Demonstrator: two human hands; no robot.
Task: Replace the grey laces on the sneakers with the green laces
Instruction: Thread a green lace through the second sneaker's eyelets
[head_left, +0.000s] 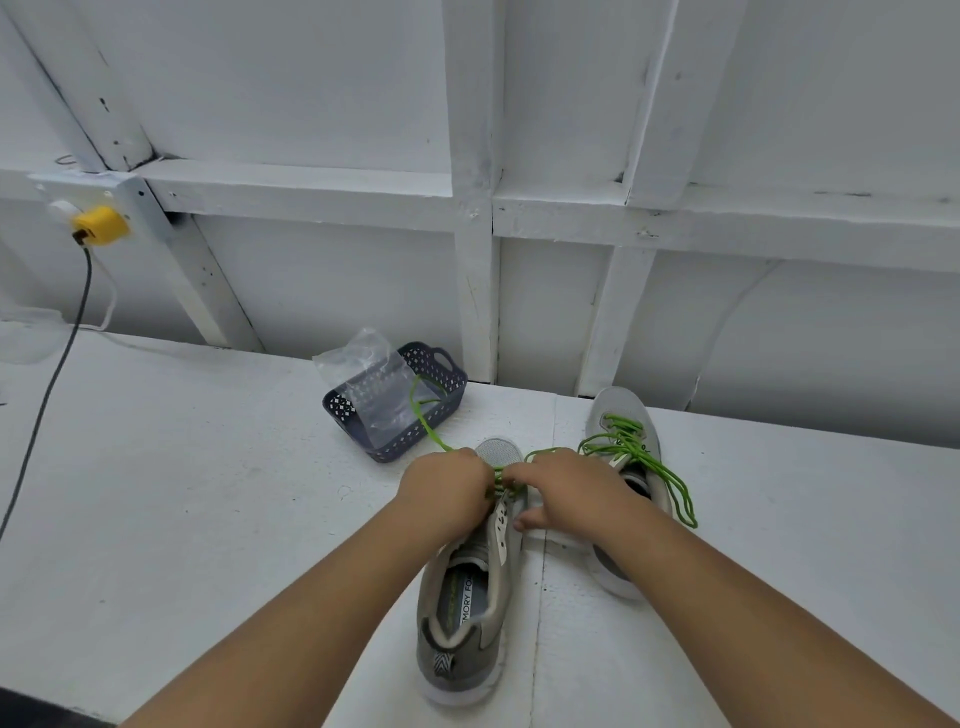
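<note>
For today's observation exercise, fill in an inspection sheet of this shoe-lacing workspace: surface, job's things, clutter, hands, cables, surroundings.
Surface: white painted table, seam running under the sneakers.
Job's things: near sneaker partly laced with green lace, whose end trails into the basket; far sneaker laced green, loops loose. Grey laces: nothing seen.
Clutter: dark basket holding a clear plastic bag.
Hands: left hand and right hand both pinch the lace at the near sneaker's eyelets.
Cables: dark cable from yellow plug; a white cable beside it.
Surroundings: white framed wall.
</note>
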